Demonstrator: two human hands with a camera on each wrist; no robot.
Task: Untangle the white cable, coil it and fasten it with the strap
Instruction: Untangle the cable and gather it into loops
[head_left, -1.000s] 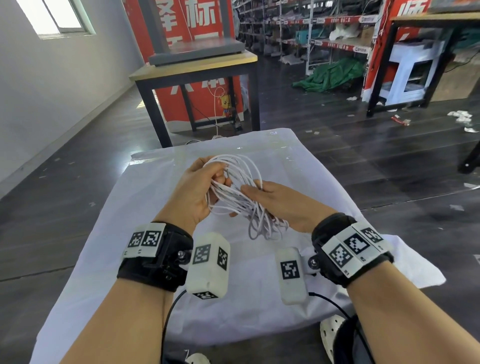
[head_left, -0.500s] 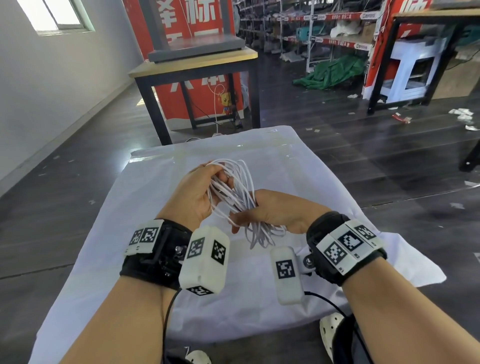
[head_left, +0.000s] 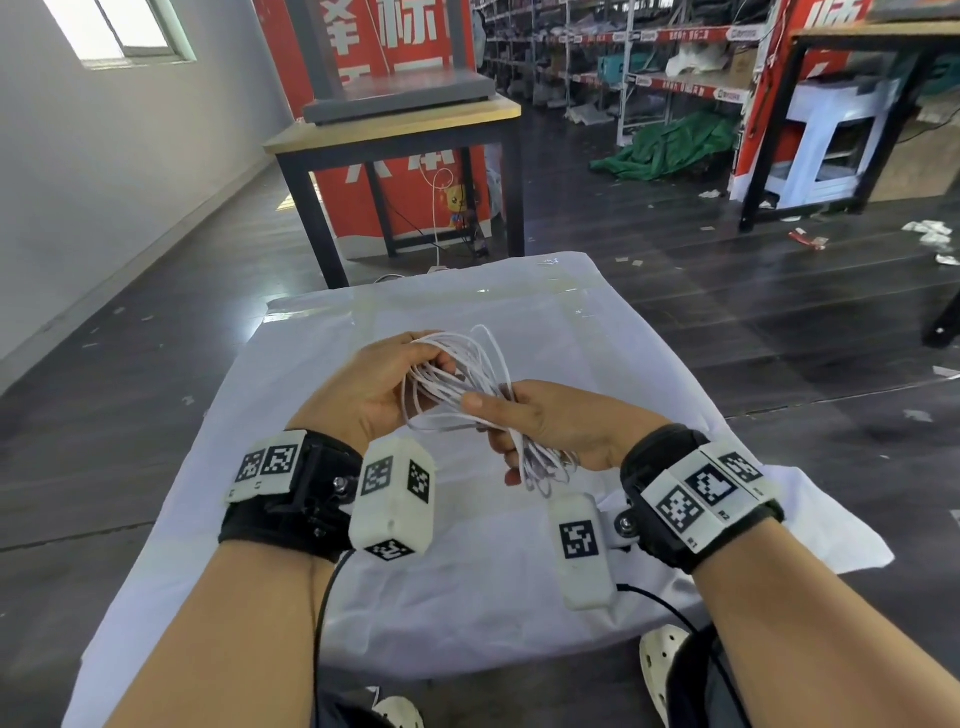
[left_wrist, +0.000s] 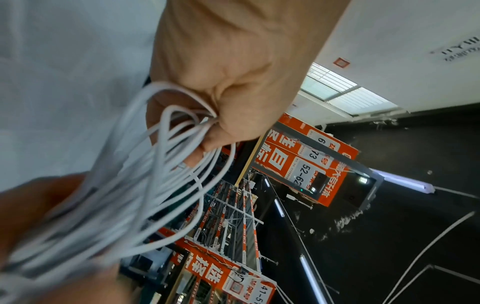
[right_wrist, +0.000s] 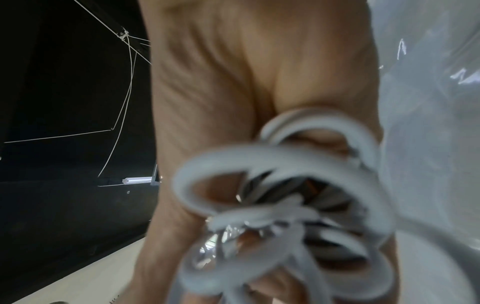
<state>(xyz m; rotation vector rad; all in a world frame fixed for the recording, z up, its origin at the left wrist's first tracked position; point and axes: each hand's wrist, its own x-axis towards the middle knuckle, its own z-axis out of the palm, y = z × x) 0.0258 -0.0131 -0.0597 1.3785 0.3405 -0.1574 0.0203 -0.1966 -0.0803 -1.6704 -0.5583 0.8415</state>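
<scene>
The white cable is gathered into a loose elongated coil held in the air above the white-covered table. My left hand grips the coil's far end, with fingers curled round the strands. Lower down, my right hand is wrapped round the near part of the bundle, and the loop ends hang below it. In the right wrist view the loops are blurred and very close to the palm. No strap can be made out in any view.
A white cloth with shiny tape strips covers the table. Beyond it stand a wooden-topped table bearing a grey slab, red signboards, shelving and a green tarp on the dark floor.
Both hands have drawn nearer to me with the coil. The right hand has slid along the bundle and closed round it more fully.
</scene>
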